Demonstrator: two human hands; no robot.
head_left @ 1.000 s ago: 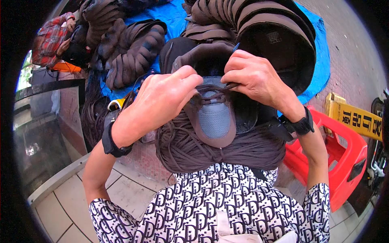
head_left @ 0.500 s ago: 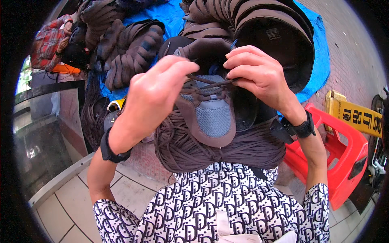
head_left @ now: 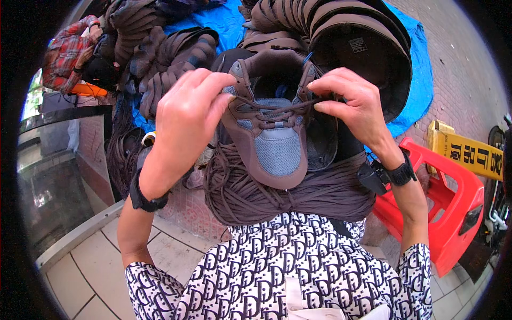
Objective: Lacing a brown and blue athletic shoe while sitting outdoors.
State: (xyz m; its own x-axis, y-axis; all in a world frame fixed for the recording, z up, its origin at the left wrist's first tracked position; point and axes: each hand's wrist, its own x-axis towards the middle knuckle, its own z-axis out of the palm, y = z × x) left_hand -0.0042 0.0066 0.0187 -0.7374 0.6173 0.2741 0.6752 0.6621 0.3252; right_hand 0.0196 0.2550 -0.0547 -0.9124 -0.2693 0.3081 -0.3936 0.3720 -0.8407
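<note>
The brown shoe upper (head_left: pixel 278 153) with blue mesh stood in front of you between your two hands, its rounded toe toward you and its opening away. On its left edge, your left hand (head_left: pixel 193 109) had its grip pinching the dark lace (head_left: pixel 285 111) between thumb and forefinger; on its right, your right hand (head_left: pixel 349 98) pinched the lace likewise. A bundle of brown cords (head_left: pixel 234 194) lay just under the shoe upper's toe. Beyond the shoe upper, stacked brown pieces (head_left: pixel 325 29) rested on a blue sheet (head_left: pixel 421 85); a red plastic stool (head_left: pixel 453 229) was to its right.
</note>
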